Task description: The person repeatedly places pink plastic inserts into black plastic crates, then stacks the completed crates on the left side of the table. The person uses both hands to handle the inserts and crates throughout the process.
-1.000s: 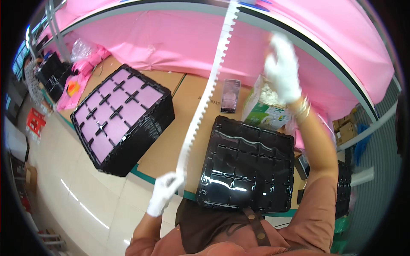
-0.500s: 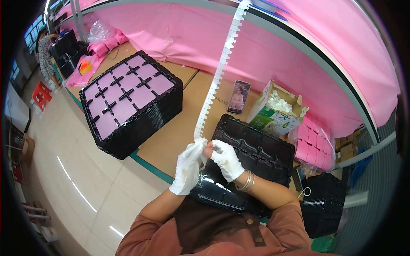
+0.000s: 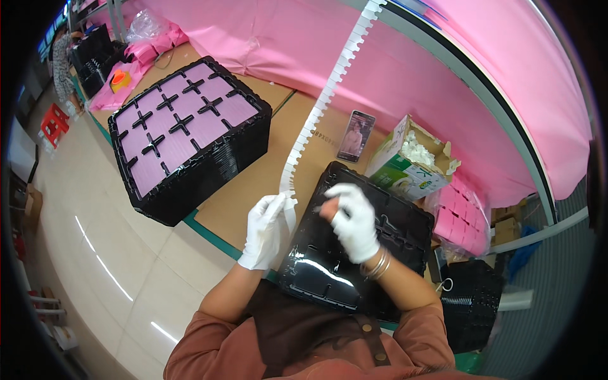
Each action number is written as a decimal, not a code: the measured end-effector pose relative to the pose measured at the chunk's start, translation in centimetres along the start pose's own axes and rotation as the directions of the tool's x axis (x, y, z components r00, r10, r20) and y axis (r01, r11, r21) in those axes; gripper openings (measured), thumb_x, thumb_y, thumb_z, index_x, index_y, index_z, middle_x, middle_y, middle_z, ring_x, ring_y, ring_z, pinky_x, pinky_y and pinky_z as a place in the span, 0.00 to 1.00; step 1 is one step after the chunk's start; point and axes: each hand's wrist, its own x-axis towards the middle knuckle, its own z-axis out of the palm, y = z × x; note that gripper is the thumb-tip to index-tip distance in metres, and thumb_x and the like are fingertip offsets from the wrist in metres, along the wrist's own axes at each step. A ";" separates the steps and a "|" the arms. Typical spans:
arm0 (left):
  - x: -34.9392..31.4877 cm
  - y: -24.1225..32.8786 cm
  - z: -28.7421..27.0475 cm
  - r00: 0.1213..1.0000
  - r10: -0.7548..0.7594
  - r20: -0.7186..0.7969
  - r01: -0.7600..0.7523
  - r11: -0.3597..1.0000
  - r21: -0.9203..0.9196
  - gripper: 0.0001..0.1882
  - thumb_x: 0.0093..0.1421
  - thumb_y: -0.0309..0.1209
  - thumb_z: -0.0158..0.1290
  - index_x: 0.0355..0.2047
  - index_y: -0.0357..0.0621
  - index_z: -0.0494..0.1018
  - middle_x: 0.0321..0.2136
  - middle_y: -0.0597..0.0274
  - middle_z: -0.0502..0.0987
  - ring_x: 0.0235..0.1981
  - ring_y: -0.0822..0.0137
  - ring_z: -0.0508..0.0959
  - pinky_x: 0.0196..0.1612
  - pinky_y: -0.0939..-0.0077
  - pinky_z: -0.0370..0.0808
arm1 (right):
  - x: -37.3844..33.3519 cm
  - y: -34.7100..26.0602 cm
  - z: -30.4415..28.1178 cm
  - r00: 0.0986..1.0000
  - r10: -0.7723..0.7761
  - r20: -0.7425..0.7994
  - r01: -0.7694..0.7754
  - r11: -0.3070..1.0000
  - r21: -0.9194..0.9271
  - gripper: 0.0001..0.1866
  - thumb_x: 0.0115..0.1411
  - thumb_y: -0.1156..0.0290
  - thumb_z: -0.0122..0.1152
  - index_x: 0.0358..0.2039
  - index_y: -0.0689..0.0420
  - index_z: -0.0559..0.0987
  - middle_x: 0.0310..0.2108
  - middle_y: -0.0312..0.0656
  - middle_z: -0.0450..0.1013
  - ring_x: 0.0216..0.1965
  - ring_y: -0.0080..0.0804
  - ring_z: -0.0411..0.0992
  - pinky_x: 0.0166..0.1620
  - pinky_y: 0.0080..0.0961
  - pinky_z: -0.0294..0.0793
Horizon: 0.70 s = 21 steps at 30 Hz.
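Could tear strip, pinched in left hand near worktop's front edge, if overpulled; cannot tell right hand's grip.

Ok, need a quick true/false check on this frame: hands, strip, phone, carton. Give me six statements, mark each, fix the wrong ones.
1. The left hand holds the white notched strip. True.
2. The phone lies left of the white notched strip. False: it is to the right of it.
3. In this view, the right hand overlaps the glossy black tray. True.
4. The carton is closed. False: its top is open and white pieces show inside.
5. Both hands are ungloved. False: each wears a white glove.
6. The pink slotted pieces are to the right of the carton. True.
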 end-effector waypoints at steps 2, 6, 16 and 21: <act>0.0 0.1 -0.6 1.000 0.026 -0.014 -0.026 0.999 0.020 0.11 0.66 0.31 0.54 0.42 0.34 0.75 0.38 0.58 0.80 0.39 0.72 0.78 0.45 0.79 0.73 | 2.1 5.3 -1.5 0.992 0.127 0.008 -0.127 0.992 0.013 0.05 0.49 0.78 0.68 0.26 0.62 0.79 0.39 0.43 0.75 0.40 0.37 0.74 0.46 0.29 0.73; -0.1 0.4 -0.9 0.999 0.032 -0.010 -0.032 0.998 0.052 0.11 0.67 0.32 0.53 0.42 0.34 0.75 0.37 0.58 0.80 0.38 0.74 0.78 0.44 0.81 0.72 | 4.4 11.6 -4.2 0.874 0.381 0.302 -0.321 0.919 -0.230 0.04 0.48 0.81 0.63 0.25 0.59 0.83 0.35 0.42 0.75 0.40 0.37 0.75 0.46 0.28 0.73; -0.6 0.3 -2.0 0.999 0.013 -0.046 -0.011 0.998 0.055 0.09 0.68 0.31 0.52 0.40 0.36 0.74 0.37 0.60 0.79 0.38 0.73 0.77 0.44 0.81 0.72 | 4.2 10.3 -0.4 0.900 0.395 0.184 -0.248 0.812 -0.529 0.08 0.48 0.77 0.69 0.29 0.57 0.77 0.38 0.44 0.72 0.45 0.44 0.72 0.47 0.39 0.73; -0.5 -0.4 -2.0 0.999 0.046 -0.001 -0.046 0.999 0.019 0.08 0.68 0.30 0.52 0.39 0.37 0.74 0.35 0.60 0.79 0.36 0.75 0.76 0.43 0.82 0.71 | 4.4 11.6 0.0 0.821 0.553 0.144 -0.477 0.802 -0.361 0.14 0.48 0.79 0.71 0.31 0.59 0.72 0.40 0.46 0.70 0.41 0.48 0.74 0.45 0.37 0.75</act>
